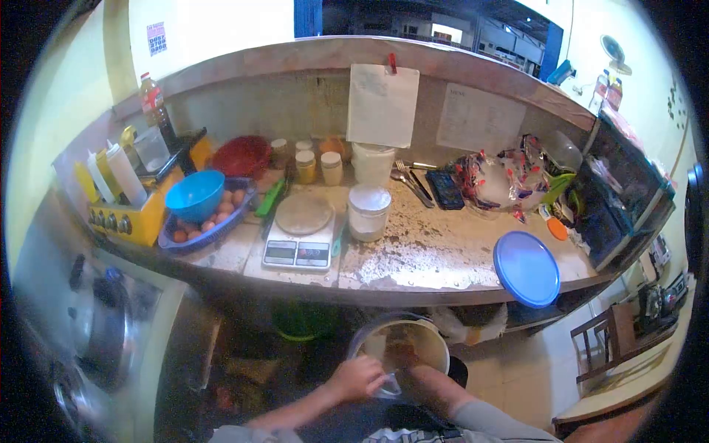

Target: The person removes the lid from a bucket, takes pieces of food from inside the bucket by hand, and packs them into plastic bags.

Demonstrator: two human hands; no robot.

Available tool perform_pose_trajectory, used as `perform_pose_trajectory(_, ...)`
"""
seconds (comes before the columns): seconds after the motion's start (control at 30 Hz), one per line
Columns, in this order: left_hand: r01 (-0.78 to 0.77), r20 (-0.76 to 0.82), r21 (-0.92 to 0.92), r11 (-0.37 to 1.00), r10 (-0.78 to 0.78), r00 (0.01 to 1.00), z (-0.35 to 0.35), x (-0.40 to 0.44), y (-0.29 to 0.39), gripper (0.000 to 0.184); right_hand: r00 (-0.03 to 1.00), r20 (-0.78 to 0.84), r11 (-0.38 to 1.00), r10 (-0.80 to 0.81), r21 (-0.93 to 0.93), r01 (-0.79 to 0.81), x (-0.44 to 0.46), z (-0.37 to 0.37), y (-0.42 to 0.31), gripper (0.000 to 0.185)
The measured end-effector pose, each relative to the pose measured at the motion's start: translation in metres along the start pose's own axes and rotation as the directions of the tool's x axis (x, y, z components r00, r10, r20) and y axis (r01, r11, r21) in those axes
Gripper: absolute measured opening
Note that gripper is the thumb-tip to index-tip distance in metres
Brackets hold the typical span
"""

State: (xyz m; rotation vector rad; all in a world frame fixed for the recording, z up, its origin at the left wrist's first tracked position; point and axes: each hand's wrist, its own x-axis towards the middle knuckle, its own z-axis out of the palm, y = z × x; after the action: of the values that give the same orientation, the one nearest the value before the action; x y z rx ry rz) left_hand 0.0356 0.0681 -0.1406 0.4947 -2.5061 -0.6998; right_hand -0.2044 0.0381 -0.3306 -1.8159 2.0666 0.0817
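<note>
My left hand is curled at the near-left rim of the bucket, with a bit of clear plastic showing just beside the fingers; whether I pinch that plastic or only the rim, I cannot tell. My right hand is down inside the bucket, just beyond and to the right of my left; its fingers are hidden, so I cannot tell if they are spread or closed on something. The bucket sits right below my grip, in front of the counter.

As I judge it, the opening is done: the bucket has no cover on, and the blue lid, perhaps its own, lies at the counter's edge, beyond my grip to the right. The work inside seems under way and unfinished, since my right hand is not yet out. How much the bucket holds is too dim to tell.

Farther ahead, slightly left of my grip, stands a white tub, and left of that a kitchen scale, its display too small to read.
</note>
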Motion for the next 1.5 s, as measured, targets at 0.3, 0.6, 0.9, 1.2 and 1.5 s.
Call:
perform_pose_trajectory(0.3,0.041,0.045,-0.033,0.999,-0.039,0.998,-0.009,0.001,0.005,0.025,1.000,0.022,1.000,-0.004,-0.018,0.005,-0.008,-0.004,0.006,0.034)
perform_pose_trajectory(0.6,-0.016,0.002,-0.031,0.999,0.016,1.000,-0.007,0.000,0.002,0.025,0.999,0.033,0.999,-0.011,-0.032,0.012,-0.012,-0.003,0.011,0.034)
perform_pose_trajectory(0.9,-0.047,0.007,-0.021,0.999,0.047,0.999,-0.005,-0.001,0.000,0.023,0.999,0.041,0.999,-0.018,-0.042,0.020,-0.017,-0.004,0.013,0.034)
perform_pose_trajectory(1.2,-0.053,0.011,-0.025,0.998,0.053,0.999,-0.007,0.000,0.000,0.022,0.999,0.028,0.997,-0.046,-0.067,0.048,-0.021,0.000,0.021,0.034)
perform_pose_trajectory(1.5,0.120,-0.022,-0.235,0.965,-0.128,0.991,-0.010,0.003,0.010,0.018,0.977,-0.062,0.975,-0.202,-0.105,0.194,0.006,0.044,0.089,0.034)
